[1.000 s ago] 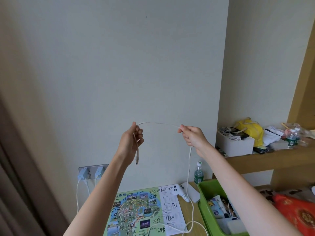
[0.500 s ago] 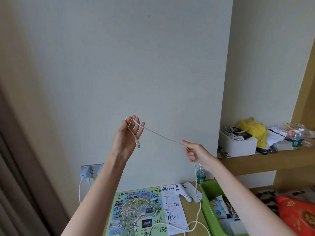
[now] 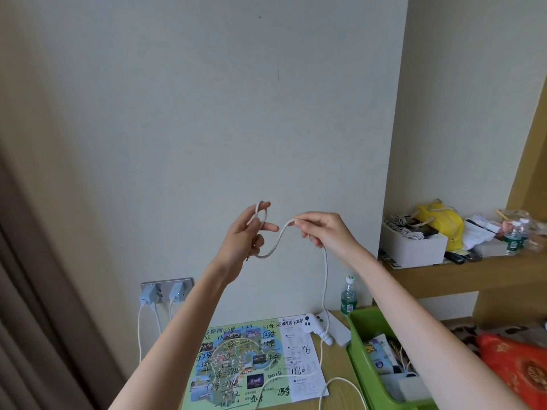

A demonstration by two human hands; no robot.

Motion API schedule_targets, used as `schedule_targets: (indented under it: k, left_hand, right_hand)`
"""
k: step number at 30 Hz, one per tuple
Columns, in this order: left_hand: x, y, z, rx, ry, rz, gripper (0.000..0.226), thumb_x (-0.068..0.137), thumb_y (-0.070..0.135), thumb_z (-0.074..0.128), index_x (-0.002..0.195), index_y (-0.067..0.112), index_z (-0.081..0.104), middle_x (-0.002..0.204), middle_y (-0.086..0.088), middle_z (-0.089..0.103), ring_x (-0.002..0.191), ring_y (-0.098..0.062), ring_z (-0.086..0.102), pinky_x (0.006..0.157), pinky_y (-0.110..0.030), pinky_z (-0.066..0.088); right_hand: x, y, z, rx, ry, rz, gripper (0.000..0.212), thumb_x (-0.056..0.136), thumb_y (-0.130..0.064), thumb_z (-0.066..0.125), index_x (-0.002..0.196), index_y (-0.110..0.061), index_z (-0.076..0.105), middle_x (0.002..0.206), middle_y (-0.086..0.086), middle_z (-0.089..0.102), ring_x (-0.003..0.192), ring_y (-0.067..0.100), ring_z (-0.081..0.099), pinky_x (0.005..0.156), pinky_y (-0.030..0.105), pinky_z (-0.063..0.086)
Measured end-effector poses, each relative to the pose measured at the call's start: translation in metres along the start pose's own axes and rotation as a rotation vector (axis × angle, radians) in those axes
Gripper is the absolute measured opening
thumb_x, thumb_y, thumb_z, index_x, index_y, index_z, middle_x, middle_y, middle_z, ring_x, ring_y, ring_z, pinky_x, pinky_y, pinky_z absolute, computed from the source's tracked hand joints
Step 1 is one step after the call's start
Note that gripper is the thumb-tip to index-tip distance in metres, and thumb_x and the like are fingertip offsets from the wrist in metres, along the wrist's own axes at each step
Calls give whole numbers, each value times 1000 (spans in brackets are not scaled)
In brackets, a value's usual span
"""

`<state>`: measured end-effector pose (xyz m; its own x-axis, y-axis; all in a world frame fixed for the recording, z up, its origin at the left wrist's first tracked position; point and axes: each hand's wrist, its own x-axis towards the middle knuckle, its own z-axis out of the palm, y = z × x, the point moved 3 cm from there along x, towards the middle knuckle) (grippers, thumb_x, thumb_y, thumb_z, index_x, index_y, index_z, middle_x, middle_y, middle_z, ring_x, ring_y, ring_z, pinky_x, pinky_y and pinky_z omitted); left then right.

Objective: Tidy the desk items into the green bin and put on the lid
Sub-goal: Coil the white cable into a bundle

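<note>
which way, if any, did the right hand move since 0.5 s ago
Yes: the right hand, pinching the cable, rose and went left, away from the white box on the shelf.

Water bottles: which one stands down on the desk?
The bottle just behind the green bin; the other two sit up on the wooden shelf at right.

I'm in a lived-in room, a bedroom or hotel room by the look. There's a brown curtain (image 3: 35, 291), chargers (image 3: 147, 295) in the wall socket (image 3: 166, 282), a cluttered wooden shelf (image 3: 473, 272), and a scribbled-on park map (image 3: 236, 359) on the wooden counter (image 3: 340, 361).
</note>
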<state>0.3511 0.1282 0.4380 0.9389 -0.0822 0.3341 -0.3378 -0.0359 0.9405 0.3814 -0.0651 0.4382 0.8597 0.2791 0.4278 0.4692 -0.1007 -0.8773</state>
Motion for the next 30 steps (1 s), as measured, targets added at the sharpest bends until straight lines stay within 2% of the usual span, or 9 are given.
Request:
schedule_targets:
  k: [4, 7, 12, 16, 18, 20, 24, 27, 30]
  left_hand:
    - [-5, 5, 15, 140, -188, -76, 24, 104, 22, 39, 125, 19, 51, 101, -12, 74, 49, -11, 36, 44, -14, 29]
    - [-8, 6, 22, 179, -236, -128, 22, 103, 23, 41, 119, 8, 45, 98, -12, 75, 52, -12, 31, 47, -17, 28]
    - [-12, 10, 27, 172, -236, -138, 22, 103, 31, 41, 113, 12, 45, 87, -5, 73, 58, -13, 32, 47, -16, 28]
    - [-13, 10, 29, 284, -272, -142, 28, 101, 38, 44, 107, 12, 51, 77, 7, 67, 58, -11, 39, 45, -17, 29]
    - [-13, 8, 32, 335, -321, -147, 30, 103, 36, 41, 106, 11, 56, 75, 7, 62, 59, -10, 40, 49, -22, 29]
    - [-13, 8, 34, 264, -344, -155, 28, 104, 31, 37, 97, 12, 56, 71, 5, 55, 59, -11, 39, 53, -23, 32]
    - [-8, 12, 26, 146, -230, -108, 26, 105, 25, 34, 86, 16, 49, 69, 6, 48, 56, -10, 32, 52, -21, 30]
    - [-5, 15, 14, 110, -92, -68, 28, 105, 27, 35, 83, 17, 51, 76, 4, 49, 57, -10, 34, 51, -19, 31]
    - [-4, 16, 9, 103, 52, -45, 30, 104, 29, 37, 84, 17, 56, 75, 5, 44, 57, -8, 37, 48, -15, 34]
  right_hand:
    - [7, -23, 6, -66, 26, -95, 8, 87, -12, 68, 90, -13, 76, 74, -5, 67, 53, 4, 47, 49, 17, 36]
    - [10, -30, 7, -105, 73, -120, 5, 84, -9, 72, 88, -8, 74, 78, -6, 66, 56, 5, 50, 48, 20, 37]
    - [9, -26, 8, -78, 18, -25, 7, 91, -9, 63, 92, -5, 68, 79, 3, 71, 58, 14, 50, 47, 21, 33]
    - [12, -29, 11, -57, -18, -6, 4, 91, -12, 64, 91, -10, 67, 72, 2, 66, 55, 11, 46, 47, 18, 34]
    - [14, -30, 12, -76, -45, -9, 4, 90, -13, 65, 88, -14, 68, 71, 0, 66, 53, 8, 45, 47, 16, 34]
    - [14, -29, 13, -59, -48, -8, 4, 89, -15, 66, 87, -15, 69, 72, -1, 67, 53, 7, 45, 47, 16, 34]
    - [8, -12, 8, 40, 25, 53, 18, 93, -28, 62, 86, -14, 71, 68, -8, 64, 56, 8, 44, 49, 17, 35]
    - [0, 5, 7, 7, 44, 107, 31, 97, -35, 55, 83, -13, 72, 62, -8, 47, 56, 9, 39, 55, 20, 34]
    - [-4, 10, 9, -19, 91, 113, 32, 98, -33, 53, 77, -15, 67, 62, -7, 38, 55, 11, 34, 58, 23, 33]
